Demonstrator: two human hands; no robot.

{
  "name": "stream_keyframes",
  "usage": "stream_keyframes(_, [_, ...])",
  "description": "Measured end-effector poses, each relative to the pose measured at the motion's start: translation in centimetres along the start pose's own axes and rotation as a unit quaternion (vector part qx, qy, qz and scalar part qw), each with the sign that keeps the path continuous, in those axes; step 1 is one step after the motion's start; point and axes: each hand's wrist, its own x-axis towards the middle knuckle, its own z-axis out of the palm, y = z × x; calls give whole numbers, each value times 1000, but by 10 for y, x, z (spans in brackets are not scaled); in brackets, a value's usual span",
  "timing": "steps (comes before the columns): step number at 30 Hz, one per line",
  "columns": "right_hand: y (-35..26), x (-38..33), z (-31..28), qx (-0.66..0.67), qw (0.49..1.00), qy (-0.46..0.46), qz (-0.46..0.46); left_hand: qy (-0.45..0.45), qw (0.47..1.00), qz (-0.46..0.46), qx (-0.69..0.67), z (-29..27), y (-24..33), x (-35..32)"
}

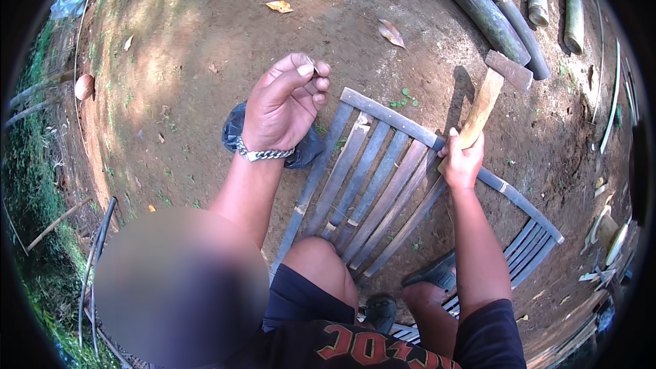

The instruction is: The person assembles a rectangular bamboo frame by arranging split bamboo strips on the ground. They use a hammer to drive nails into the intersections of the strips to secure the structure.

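Observation:
My left hand [283,99] is raised with its thumb and fingertips pinched on a small, thin, dark piece [314,67], too small to name surely. Behind that wrist lies a black plastic bag [307,149] on the ground. My right hand [463,160] is wrapped round the wooden handle of a hatchet [484,106], its rusty wedge-shaped head pointing away from me. Below both hands rests a slatted bamboo frame [393,117], with several slats running from its far rail toward my legs. The right hand is over that rail.
Thick bamboo poles [471,3] lie at the far right. A second slatted section [533,249] is by my right forearm. Dry leaves [391,33] dot the dirt ground. Bamboo scraps [608,239] lie along the right edge, and a round reddish object [85,87] at the left.

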Motion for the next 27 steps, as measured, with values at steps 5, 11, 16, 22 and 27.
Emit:
stream_keyframes(5, [3,1,-4,-17,1000,17,-1,-36,999,8,-35,29,-34,-11])
stream_keyframes(11, [-4,0,-2,-42,999,15,7,70,989,-13,132,28,-127,-15])
stream_keyframes(16, [-9,-1,0,-23,1000,15,2,116,949,41,289,12,-200,0])
stream_keyframes(22, [-1,-1,-4,-57,998,29,-3,13,755,205,622,14,-218,13])
stream_keyframes(27, [5,2,-3,-75,996,27,-27,-47,699,274,659,1,-229,23])
